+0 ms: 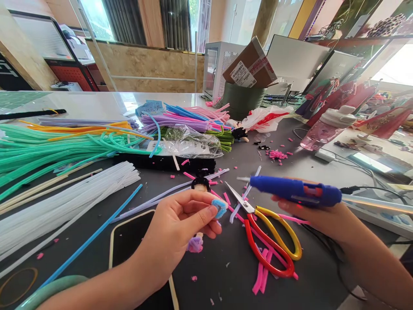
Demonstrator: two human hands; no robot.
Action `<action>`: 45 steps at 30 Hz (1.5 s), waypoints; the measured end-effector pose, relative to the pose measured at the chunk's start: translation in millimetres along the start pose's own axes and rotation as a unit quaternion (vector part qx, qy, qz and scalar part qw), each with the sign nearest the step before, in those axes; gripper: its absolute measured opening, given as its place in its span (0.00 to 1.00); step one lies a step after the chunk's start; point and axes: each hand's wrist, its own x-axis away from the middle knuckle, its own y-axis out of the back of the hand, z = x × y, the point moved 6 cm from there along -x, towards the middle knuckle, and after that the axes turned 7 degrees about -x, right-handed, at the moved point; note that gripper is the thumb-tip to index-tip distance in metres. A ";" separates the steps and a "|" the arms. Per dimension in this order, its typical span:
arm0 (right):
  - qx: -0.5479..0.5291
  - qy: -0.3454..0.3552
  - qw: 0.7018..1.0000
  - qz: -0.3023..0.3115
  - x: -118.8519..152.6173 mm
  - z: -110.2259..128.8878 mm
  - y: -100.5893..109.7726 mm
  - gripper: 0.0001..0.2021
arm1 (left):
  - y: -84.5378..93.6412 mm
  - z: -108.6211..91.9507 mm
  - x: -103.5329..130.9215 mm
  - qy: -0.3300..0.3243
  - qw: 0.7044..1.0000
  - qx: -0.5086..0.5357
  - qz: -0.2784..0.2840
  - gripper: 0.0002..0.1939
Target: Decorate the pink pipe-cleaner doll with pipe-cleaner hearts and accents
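My left hand [183, 228] pinches a small light-blue fuzzy piece [219, 208], seemingly bent from pipe cleaner, between thumb and fingers. A small doll with black hair [200, 184] is partly hidden behind that hand; purple fuzzy curls [195, 244] show below it. In my right hand [319, 219] is a blue hot glue gun [293, 190], its nozzle pointing left toward the blue piece but apart from it. A clear glue stick [377, 203] sticks out of its back. Between my hands lie open scissors [271, 241] with one red and one yellow handle.
Bundles of green [64, 148] and white pipe cleaners [74, 204] cover the left. A phone [129, 237] lies beneath my left forearm. Pink offcuts [278, 155] are scattered about. A pink bottle [325, 127] stands at right, near a dark green bin [243, 99] holding a cardboard box.
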 end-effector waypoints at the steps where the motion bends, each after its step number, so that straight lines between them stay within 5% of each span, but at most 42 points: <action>1: 0.014 -0.043 0.996 -0.072 1.4 -8.1 8.6 0.12 | -0.1 0.2 0.4 0.001 1.000 0.002 0.000 0.05; 4: 0.074 -0.152 0.954 -0.247 4.9 -29.6 33.4 0.17 | 0.5 1.5 1.3 0.002 1.000 0.009 -0.003 0.05; 6: 0.089 -0.176 0.942 -0.273 -1.4 -41.1 41.6 0.18 | 1.4 2.4 1.1 0.003 1.000 0.007 -0.007 0.05; 16: 0.107 -0.193 0.947 -0.234 -35.4 -95.5 48.4 0.20 | 0.6 -1.6 2.1 0.008 1.000 0.007 -0.017 0.07; 29: 0.239 -0.181 0.942 -0.151 -34.6 -91.9 54.6 0.20 | 1.4 -2.0 5.7 0.001 1.000 0.010 -0.005 0.07; 37: 0.380 -0.131 0.897 -0.184 8.4 -44.5 64.0 0.17 | 0.1 -1.8 3.0 -0.007 1.000 0.016 -0.005 0.06; 40: 0.411 -0.074 0.887 -0.195 34.3 -11.4 35.7 0.17 | -0.4 -0.8 1.5 -0.001 1.000 0.014 -0.004 0.06; 42: 0.339 0.114 0.923 -0.146 44.5 24.2 -1.3 0.12 | -1.0 1.5 1.8 0.009 1.000 0.000 0.000 0.05; 45: 0.236 0.245 0.939 -0.056 50.1 60.7 -44.7 0.07 | -3.5 4.0 4.2 0.011 1.000 -0.019 0.014 0.04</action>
